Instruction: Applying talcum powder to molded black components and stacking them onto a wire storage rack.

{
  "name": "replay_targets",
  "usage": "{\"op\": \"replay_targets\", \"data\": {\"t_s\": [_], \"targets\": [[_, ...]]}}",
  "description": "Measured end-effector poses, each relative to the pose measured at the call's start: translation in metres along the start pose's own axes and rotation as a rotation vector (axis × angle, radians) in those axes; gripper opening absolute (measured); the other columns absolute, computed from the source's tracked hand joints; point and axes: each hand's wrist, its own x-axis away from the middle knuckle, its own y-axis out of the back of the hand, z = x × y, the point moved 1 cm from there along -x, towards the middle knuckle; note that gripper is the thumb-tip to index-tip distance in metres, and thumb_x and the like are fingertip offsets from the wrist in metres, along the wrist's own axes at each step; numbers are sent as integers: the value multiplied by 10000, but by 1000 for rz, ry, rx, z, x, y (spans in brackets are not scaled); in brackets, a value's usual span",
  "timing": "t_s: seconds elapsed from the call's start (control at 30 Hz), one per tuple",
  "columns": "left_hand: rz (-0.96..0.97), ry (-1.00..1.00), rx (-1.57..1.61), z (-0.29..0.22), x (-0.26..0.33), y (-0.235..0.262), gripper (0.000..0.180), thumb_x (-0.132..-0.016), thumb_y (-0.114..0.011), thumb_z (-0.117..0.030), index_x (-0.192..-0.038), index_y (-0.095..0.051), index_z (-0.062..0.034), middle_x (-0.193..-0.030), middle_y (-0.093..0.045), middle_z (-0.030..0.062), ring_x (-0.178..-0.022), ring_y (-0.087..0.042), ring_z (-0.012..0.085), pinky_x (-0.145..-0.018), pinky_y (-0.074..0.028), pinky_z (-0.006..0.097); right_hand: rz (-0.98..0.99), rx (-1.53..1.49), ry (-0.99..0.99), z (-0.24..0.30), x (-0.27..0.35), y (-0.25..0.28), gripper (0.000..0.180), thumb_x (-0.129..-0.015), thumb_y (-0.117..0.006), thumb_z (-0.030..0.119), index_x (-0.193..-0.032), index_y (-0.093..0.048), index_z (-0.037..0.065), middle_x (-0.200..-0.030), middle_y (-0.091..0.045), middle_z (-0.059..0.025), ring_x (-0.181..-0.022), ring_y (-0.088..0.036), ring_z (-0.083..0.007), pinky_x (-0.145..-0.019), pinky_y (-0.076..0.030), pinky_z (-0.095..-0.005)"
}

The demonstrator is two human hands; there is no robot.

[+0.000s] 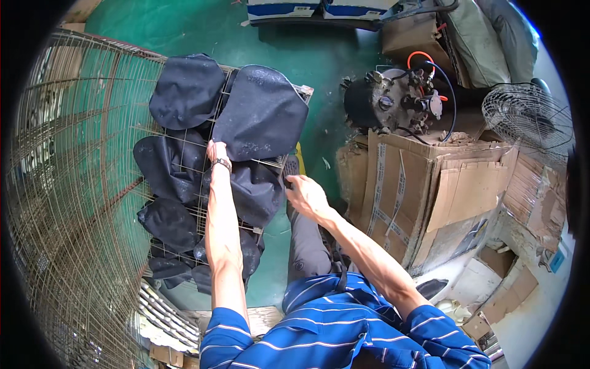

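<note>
Dark, rounded sheet pieces, leather-like or rubber-like, lie on tiers of a wire rack (209,212). My left hand (217,151), with a band on the wrist, is closed at the lower left corner of the large upper dark piece (261,114). Whether it grips that piece or the rack wire I cannot tell. My right hand (305,194) has its fingers curled together just right of the rack, close to a lower dark piece (255,192). What it pinches, if anything, is too small to make out. Another dark piece (187,92) lies at the upper left.
Tall stacked wire racks (74,184) rise along the left. To the right, a dusty black pressure tank (384,101) with hoses stands behind a large cardboard box (399,197). A wire-caged fan (528,117) sits farther right. Blue-and-white boxes (283,9) are at the far edge.
</note>
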Motion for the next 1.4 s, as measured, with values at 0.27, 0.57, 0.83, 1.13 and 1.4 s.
{"op": "replay_targets", "data": {"t_s": [0.27,0.57,0.83,1.13,1.4], "targets": [[-107,-169,-254,16,-10,-2,526,-823,-601,-196,-1317,-631,-18,-1287,-660,227,-1173,-643,354,-1022,-495,407,74,142,-363,-101,85,44,419,-879,-668,238,-1234,-677,17,-1209,-690,-230,-1167,-644,-385,-1028,-505,-452],[-6,-633,-18,-33,114,59,561,-818,-681,-51,-1358,-547,18,-1348,-599,181,-1237,-594,275,-1091,-448,387,74,-56,-505,-126,155,59,452,-897,-656,288,-1261,-683,22,-1234,-700,-219,-1179,-660,-370,-1015,-521,-454],[238,-252,-141,60,276,51,524,-940,-592,-184,-1445,-529,-57,-1332,-617,157,-1177,-595,264,-999,-485,406,-105,-211,-622,-170,289,109,426,-814,-601,254,-1165,-724,47,-1105,-723,-247,-1061,-693,-410,-907,-557,-505],[434,-118,-611,173,347,16,469,-925,-573,-118,-1388,-562,-196,-1037,-646,42,-836,-612,181,-686,-552,414,-864,-472,-881,-268,475,105,334,-871,-657,343,-1085,-759,108,-963,-757,-166,-932,-720,-374,-840,-565,-495],[684,-187,-789,201,430,-54,533,-872,-609,-48,-1395,-569,-139,-1144,-680,43,-917,-641,167,-805,-539,452,-1342,-508,-1364,-338,659,74,254,-893,-650,310,-908,-753,78,-895,-736,-185,-867,-706,-397,-764,-544,-504]]}}
